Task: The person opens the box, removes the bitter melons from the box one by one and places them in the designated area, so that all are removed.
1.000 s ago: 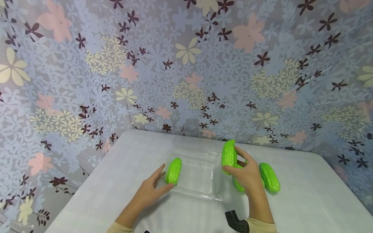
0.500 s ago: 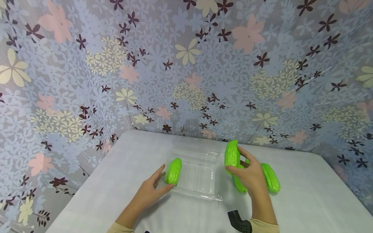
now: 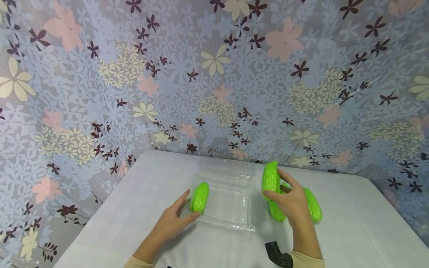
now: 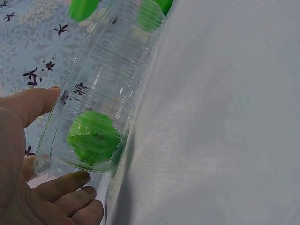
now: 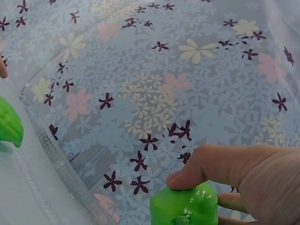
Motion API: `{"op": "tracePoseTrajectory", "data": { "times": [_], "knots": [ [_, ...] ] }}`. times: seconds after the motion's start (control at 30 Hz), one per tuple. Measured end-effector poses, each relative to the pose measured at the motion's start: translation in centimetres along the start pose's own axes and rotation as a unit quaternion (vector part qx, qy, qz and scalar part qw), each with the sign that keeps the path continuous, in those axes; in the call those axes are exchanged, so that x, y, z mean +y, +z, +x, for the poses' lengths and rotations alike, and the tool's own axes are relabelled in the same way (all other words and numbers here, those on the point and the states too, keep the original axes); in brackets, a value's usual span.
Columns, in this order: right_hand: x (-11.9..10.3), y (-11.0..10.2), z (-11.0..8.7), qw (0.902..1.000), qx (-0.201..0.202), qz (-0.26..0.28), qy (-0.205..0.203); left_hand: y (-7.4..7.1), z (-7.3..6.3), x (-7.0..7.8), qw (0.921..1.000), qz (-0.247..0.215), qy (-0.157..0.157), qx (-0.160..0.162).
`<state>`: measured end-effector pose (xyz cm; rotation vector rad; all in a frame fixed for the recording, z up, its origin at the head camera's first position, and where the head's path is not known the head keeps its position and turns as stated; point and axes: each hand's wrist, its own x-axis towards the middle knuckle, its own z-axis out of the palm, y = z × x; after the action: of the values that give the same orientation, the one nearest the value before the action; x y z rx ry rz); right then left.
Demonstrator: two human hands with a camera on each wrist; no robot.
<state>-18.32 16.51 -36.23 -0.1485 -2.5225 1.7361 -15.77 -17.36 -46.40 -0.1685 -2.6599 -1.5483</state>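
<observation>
My right hand [image 3: 292,199] grips a bright green, ridged bitter melon [image 3: 270,180], glossy like plastic, and holds it upright to the right of a clear plastic container [image 3: 231,225]. In the right wrist view the thumb presses the side of this bitter melon [image 5: 185,206], near its stem nub. A second bitter melon [image 3: 200,197] lies along the container's left side. My left hand [image 3: 172,219] is spread around the container's front left corner. In the left wrist view its thumb touches the clear rim [image 4: 63,98], and the other fingers lie loosely near the corner.
Beneath and behind my right hand lie more bitter melons, one [image 3: 277,212] nearer the container and one [image 3: 313,205] farther right. The container's clear lid [image 3: 226,165] stands open at the back. Flowered wallpaper [image 3: 214,93] rises behind the pale table [image 3: 352,223].
My right hand has moved slightly to the right with the bitter melon, away from the container. The left hand and the container have stayed in place.
</observation>
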Motion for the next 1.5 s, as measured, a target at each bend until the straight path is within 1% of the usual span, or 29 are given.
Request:
{"op": "tracePoseTrajectory", "data": {
  "times": [0.3,0.4,0.6,0.8,1.07,1.27,1.5],
  "knots": [
    [-0.1,-0.5,0.1,0.9999,0.016,0.004,-0.002,0.1,0.2,0.2,1.0,-0.002,0.003,0.003],
    [-0.1,-0.7,0.1,0.9999,0.015,0.002,-0.001,0.3,0.2,0.2,1.0,-0.006,0.003,0.0],
    [-0.1,-1.3,-0.2,0.9999,0.009,-0.004,0.009,0.9,0.0,0.2,0.9998,-0.019,-0.003,-0.009],
    [0.2,-1.7,-0.6,0.9996,0.009,-0.009,0.025,1.3,-0.2,0.2,0.9999,-0.011,-0.005,-0.012],
    [0.4,-2.5,-0.7,0.9994,0.012,-0.019,0.028,0.7,-0.3,0.2,0.9999,0.01,-0.008,-0.003],
    [0.9,-3.3,-0.6,0.9987,0.018,-0.038,0.03,0.4,-0.2,-0.1,0.9999,0.01,-0.005,-0.003],
    [1.5,-4.4,-0.3,0.9974,0.023,-0.057,0.037,0.2,0.0,-0.2,0.9999,0.012,0.005,0.007]
  ]
}}
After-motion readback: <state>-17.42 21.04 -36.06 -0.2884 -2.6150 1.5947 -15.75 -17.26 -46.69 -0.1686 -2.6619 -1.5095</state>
